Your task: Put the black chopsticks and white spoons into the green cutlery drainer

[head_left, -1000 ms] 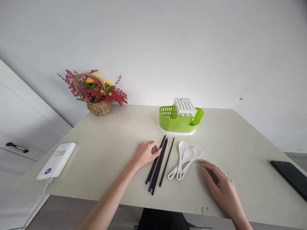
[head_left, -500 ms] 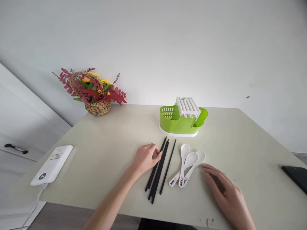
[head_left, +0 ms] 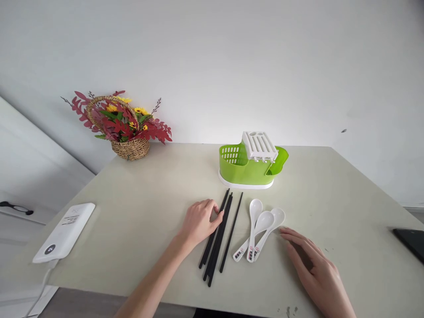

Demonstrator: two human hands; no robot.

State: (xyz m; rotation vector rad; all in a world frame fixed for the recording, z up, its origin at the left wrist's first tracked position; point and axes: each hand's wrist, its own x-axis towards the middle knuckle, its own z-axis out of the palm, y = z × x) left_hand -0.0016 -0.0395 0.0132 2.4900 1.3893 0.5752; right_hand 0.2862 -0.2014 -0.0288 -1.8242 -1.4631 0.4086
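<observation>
Several black chopsticks point(head_left: 217, 247) lie in a loose bundle on the table, and a single chopstick point(head_left: 231, 234) lies apart on their right. My left hand point(head_left: 200, 221) rests at the bundle's left side, fingers loosely curled, thumb tip against the chopsticks, a gap between thumb and index finger; it grips nothing. Three white spoons point(head_left: 255, 227) overlap to the right of the chopsticks. Just right of them my right hand point(head_left: 313, 265) lies on the table with fingers stretched out, holding nothing. Behind stands a green utensil holder point(head_left: 245, 172) with a white slotted top point(head_left: 260, 145).
A wicker basket of artificial flowers point(head_left: 130, 149) stands at the back left of the table point(head_left: 149, 190). A white power bank point(head_left: 64, 232) with a cable lies at the left edge. At the right edge lies a black phone point(head_left: 410, 243). A wall rises behind.
The view has shifted and come a little nearer to the table. Both hands, the chopsticks and the spoons keep their places relative to one another.
</observation>
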